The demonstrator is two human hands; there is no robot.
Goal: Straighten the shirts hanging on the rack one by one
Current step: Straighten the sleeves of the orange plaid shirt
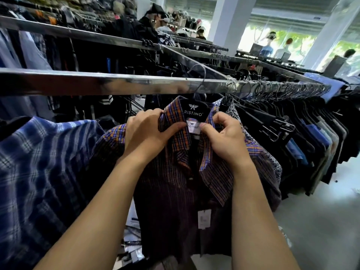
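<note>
The chrome rack rail [116, 82] runs across the view, and everything here hangs from it. Under its right stretch a tightly packed row of dark shirts [292, 133] crowds together on black hangers; by my reading these are yet to be gone through, though whether any has been tidied cannot be told. Under its left stretch a blue checked shirt [39, 162] hangs spread wide and apart from the others. Below the rail's middle hangs the shirt in hand, a dark purple-and-orange plaid shirt [175, 191], turned front-on, its placket buttoned low down and its collar open and uneven, so it looks about midway through being straightened: the collar is being set, and the shoulders and body seem still to need squaring. The left hand [146, 131] grips the collar's left side, fingers curled over the fabric and thumb pressed on it; the right hand [224, 137] pinches the right side between thumb and fingers. Just behind, toward the rail's right, a grey patterned shirt [253, 137] presses against the plaid one and leaves little room. The black branded hanger [194, 112] hooks over the rail, the white neck label [192, 126] shows between the thumbs, and a price tag [204, 219] dangles far beneath.
</note>
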